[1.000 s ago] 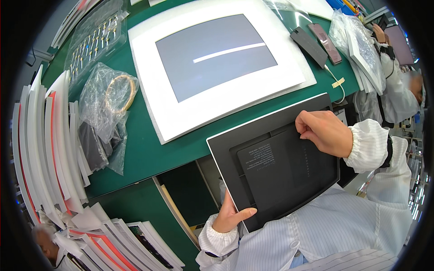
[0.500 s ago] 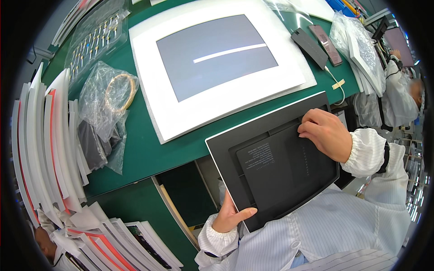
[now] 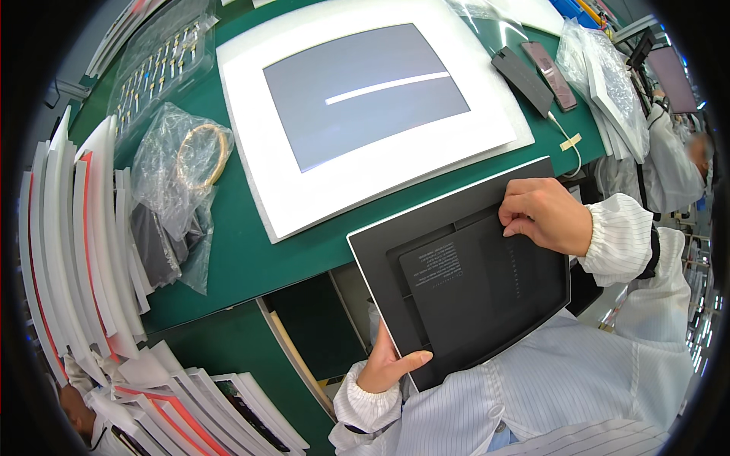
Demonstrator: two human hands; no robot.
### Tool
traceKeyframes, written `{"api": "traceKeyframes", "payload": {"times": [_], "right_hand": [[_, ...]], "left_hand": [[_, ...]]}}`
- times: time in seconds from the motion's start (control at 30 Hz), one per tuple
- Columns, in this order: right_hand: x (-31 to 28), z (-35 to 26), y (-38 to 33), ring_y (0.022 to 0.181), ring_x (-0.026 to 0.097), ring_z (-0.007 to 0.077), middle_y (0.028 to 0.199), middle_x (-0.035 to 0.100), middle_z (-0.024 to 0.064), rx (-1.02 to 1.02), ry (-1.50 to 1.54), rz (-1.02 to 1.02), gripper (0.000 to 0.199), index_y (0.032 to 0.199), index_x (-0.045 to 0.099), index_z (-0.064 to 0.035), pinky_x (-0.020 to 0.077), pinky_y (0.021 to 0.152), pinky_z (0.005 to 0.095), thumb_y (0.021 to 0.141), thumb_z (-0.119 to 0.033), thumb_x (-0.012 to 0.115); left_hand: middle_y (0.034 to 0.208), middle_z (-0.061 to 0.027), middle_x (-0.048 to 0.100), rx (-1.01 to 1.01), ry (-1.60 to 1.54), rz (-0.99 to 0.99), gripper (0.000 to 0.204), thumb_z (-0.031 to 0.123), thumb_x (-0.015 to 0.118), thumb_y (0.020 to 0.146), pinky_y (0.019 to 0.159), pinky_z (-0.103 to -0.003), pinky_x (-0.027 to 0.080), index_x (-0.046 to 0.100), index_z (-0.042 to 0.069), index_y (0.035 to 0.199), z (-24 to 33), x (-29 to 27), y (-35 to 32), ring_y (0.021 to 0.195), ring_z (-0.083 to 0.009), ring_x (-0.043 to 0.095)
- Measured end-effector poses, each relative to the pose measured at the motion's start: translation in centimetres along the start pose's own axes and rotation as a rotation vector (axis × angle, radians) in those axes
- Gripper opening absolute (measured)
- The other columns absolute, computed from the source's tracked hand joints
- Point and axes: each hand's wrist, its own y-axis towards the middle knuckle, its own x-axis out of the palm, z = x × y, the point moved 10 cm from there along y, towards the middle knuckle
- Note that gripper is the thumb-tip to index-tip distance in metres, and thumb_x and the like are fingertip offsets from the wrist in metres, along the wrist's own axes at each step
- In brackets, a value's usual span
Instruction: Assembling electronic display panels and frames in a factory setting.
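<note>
Head view: green desk [image 3: 251, 258] filled the upper half. On it lay a white foam tray [image 3: 281, 190] with a grey panel [image 3: 365, 95] resting face up inside, a bright streak reflected across it. Nearer the person, a black panel [image 3: 464, 281] was held tilted off the desk's near edge, over the lap, its far corner reaching the desk edge, back side up, with a darker raised plate in the middle carrying small white print. White foam sheets [image 3: 68, 251] stood stacked on edge at far left. Clear bags [image 3: 171, 182] lay left of the tray, one holding a gold ring. Another bag pile [image 3: 601, 72] sat at top right. Two dark bars [image 3: 525, 72] lay right of the tray, with a white cable trailing from them. Right hand [image 3: 544, 213] pressed on the black panel's upper right, fingers curled, tips on the plate edge. Left hand [image 3: 388, 365] gripped the panel's lower left edge, thumb on top, fingers underneath.
</note>
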Motion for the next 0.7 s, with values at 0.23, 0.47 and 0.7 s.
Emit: {"api": "traceKeyframes", "payload": {"times": [0.23,0.47,0.7], "right_hand": [[0.2,-0.3,-0.1,0.069,0.055,0.0301,0.071,0.054,0.0112,-0.029,-0.016,-0.006,0.011,0.069,0.056,0.0004,0.0447,0.061,0.0368,0.068,-0.003,0.067],[0.0,-0.8,0.0,0.07,0.055,0.0306,0.07,0.053,0.0118,-0.06,0.007,-0.026,0.011,0.072,0.054,-0.0003,0.0447,0.061,0.037,0.07,-0.003,0.065],[-0.9,-0.8,0.0,0.07,0.056,0.0275,0.072,0.056,0.0101,-0.004,-0.01,0.029,0.011,0.075,0.056,-0.0018,0.0453,0.064,0.0353,0.07,-0.003,0.066]], "left_hand": [[0.135,-0.0141,0.028,-0.004,0.01,-0.001,0.091,0.006,0.068,0.074,0.101,-0.034,0.03,0.005,0.005,0.139,-0.3,-0.1,-0.1,0.125,-0.0232,0.031],[0.135,-0.0139,0.027,0.007,0.028,-0.001,0.09,0.006,0.068,0.074,0.102,-0.034,0.029,0.005,0.005,0.139,0.0,-0.1,-0.1,0.125,-0.0235,0.031],[0.133,-0.0136,0.028,0.01,0.007,0.005,0.089,0.005,0.067,0.074,0.101,-0.034,0.03,0.006,0.005,0.139,0.1,-0.3,0.1,0.125,-0.0232,0.031]]}}
